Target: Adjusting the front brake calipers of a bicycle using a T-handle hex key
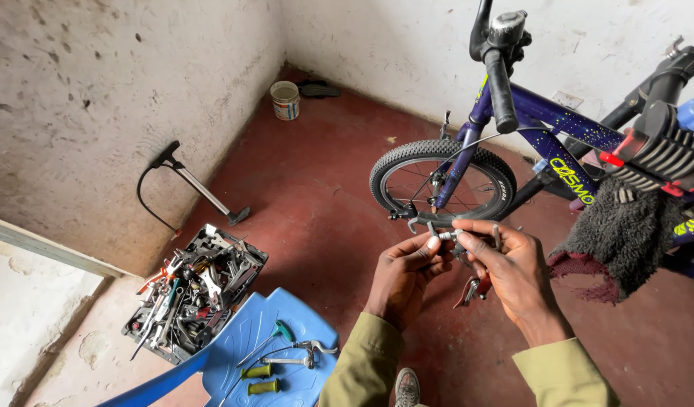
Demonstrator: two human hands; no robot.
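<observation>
Over on the far left we've got a floor pump (198, 186) leaning on the wall, and just below it a tool tray (196, 290) packed with wrenches. Next to that, a blue plastic chair (268, 354) has a couple of green grips and a brake lever on its seat. Middle of the shot: our left hand (404, 277) is pinching a small metal brake part (446, 235) with thumb and fingers, and our right hand (513, 271) is closed on its other end, just below the front wheel (442, 181) of the purple kids' bike (558, 143). A dark rag (622, 237) hangs off the frame at right.
</observation>
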